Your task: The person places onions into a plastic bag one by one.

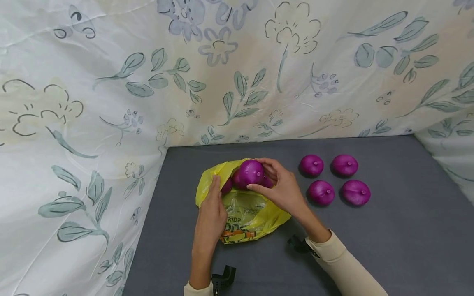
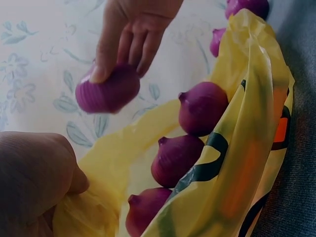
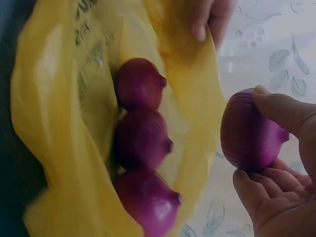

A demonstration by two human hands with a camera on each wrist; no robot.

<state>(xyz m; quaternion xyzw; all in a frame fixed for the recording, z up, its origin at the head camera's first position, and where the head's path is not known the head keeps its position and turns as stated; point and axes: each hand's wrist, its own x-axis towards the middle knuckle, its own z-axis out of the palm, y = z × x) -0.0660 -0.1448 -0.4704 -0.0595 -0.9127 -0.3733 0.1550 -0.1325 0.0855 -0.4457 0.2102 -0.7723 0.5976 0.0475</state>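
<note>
A purple onion [image 1: 251,172] is gripped between the thumb and fingers of my right hand [image 1: 283,187], held above the mouth of a yellow plastic bag [image 1: 270,216]. In the right wrist view the same onion [image 3: 252,131] shows clear of the bag. My left hand [image 1: 211,213] pinches the bag's left edge; the left wrist view shows its thumb and fingers [image 2: 74,180] on the bunched plastic. Three more onions sit in a row inside the bag, among them a middle onion [image 3: 142,138] and one nearer the camera [image 3: 150,200].
Several onions stand on the dark grey tabletop [image 1: 407,230] to the right of the bag, such as a front one [image 1: 356,193] and a back one [image 1: 311,165]. Floral cloth [image 1: 244,74] hangs behind the table and along its left side.
</note>
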